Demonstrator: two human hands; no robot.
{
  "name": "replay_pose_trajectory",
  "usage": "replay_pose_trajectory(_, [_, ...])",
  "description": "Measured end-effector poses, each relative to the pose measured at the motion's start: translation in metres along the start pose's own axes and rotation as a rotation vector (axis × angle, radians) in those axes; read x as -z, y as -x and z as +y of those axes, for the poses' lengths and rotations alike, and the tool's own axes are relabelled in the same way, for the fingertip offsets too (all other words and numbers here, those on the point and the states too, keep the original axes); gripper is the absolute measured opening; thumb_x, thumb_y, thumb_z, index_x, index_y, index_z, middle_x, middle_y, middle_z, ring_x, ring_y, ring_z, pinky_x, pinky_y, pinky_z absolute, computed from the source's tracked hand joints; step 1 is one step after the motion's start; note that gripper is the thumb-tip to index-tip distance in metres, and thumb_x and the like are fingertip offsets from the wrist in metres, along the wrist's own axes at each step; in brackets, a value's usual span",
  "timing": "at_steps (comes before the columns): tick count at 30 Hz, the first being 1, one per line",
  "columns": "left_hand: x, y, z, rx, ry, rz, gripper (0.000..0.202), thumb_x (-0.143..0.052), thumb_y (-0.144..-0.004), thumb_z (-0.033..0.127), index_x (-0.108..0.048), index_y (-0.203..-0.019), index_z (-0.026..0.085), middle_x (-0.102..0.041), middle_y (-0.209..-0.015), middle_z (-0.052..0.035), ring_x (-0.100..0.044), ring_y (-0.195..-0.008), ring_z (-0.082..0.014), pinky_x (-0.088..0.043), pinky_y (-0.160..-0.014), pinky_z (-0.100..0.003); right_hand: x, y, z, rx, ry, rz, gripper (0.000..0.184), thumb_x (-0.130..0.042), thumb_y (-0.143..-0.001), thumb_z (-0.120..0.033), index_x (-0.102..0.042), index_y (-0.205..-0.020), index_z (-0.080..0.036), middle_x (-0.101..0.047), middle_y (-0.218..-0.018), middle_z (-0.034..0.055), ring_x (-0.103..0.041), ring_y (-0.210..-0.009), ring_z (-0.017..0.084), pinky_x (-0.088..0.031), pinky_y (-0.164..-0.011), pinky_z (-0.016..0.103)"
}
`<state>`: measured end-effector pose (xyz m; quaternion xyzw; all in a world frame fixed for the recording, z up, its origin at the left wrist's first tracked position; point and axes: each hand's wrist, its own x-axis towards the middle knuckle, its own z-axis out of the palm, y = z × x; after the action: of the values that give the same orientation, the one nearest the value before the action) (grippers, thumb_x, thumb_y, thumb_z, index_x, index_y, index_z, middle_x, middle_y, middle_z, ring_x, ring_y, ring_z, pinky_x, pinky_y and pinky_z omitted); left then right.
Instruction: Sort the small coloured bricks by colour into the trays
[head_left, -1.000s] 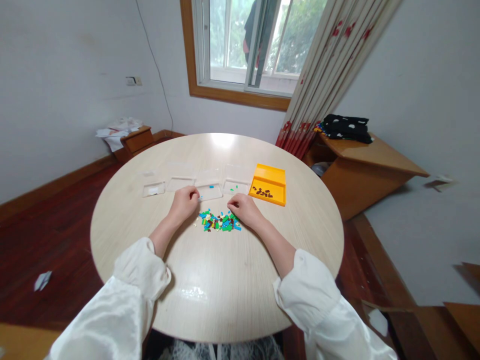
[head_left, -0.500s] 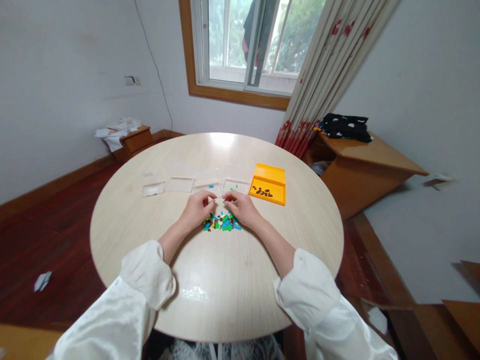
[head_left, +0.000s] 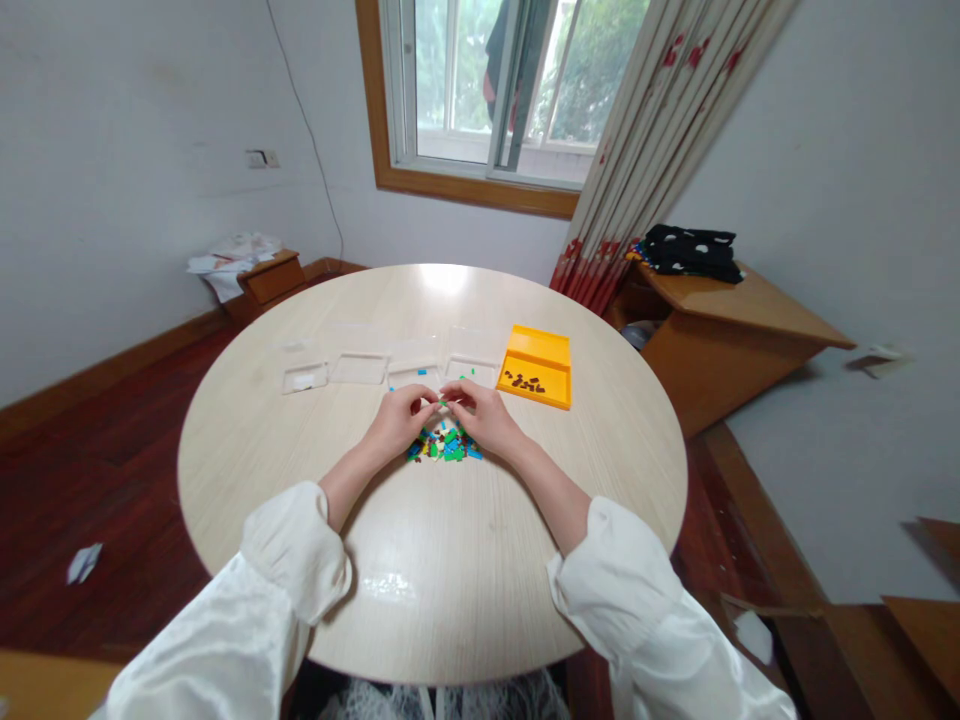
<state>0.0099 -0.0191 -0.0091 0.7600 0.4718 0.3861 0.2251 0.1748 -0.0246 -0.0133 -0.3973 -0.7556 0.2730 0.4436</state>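
Observation:
My left hand (head_left: 402,415) and my right hand (head_left: 481,412) meet fingertip to fingertip just beyond a small pile of toy bricks (head_left: 447,443) in green, blue, cream, yellow and brown. Between the pinched fingers shows a tiny green toy brick (head_left: 442,404); both hands seem to grip it, though the fingers partly cover it. Behind my left hand is a clear case (head_left: 412,382) with a few blue bricks. Beyond my right hand lies another clear case (head_left: 484,372), holding a few green pieces. An open yellow case (head_left: 555,398) to its right holds several dark brown bricks.
Two more clear cases, a middle one (head_left: 360,369) and a smaller one (head_left: 304,377) with something white in it, lie on the left of the round table (head_left: 442,560). A wooden cabinet (head_left: 739,345) with black cloth stands beyond the table's right edge.
My hands have come together; their fingertips, apart before, now meet at the green brick. A blue piece in the case behind my left hand has come into view.

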Motion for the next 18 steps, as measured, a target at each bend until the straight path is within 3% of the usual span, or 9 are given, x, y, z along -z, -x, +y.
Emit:
replay_pose_trajectory(7, [0.0011,0.0005,0.0013,0.021,0.021,0.036,0.015,-0.056,-0.075,0.028,-0.065,-0.071,0.017,-0.053,-0.054,0.0028,-0.043,-0.051,-0.0104,-0.034,-0.054,-0.024,0.0012,0.0008,-0.0016,0.015,0.066,0.033,0.014,-0.057,-0.077,-0.015,-0.065,-0.088,-0.016,-0.067,-0.083,0.0039,-0.062,-0.075,0.013,-0.051,-0.07,0.026])
replay_pose_trajectory(18, [0.0006,0.0007,0.0003,0.03,0.05,-0.003,0.021,-0.054,-0.076,0.032,-0.066,-0.072,0.015,-0.054,-0.054,0.0013,-0.043,-0.051,-0.0109,-0.033,-0.053,-0.024,0.0032,0.0001,-0.0014,0.009,0.129,0.032,0.013,-0.056,-0.079,-0.015,-0.069,-0.082,-0.016,-0.068,-0.077,0.0032,-0.059,-0.069,0.012,-0.046,-0.064,0.024])
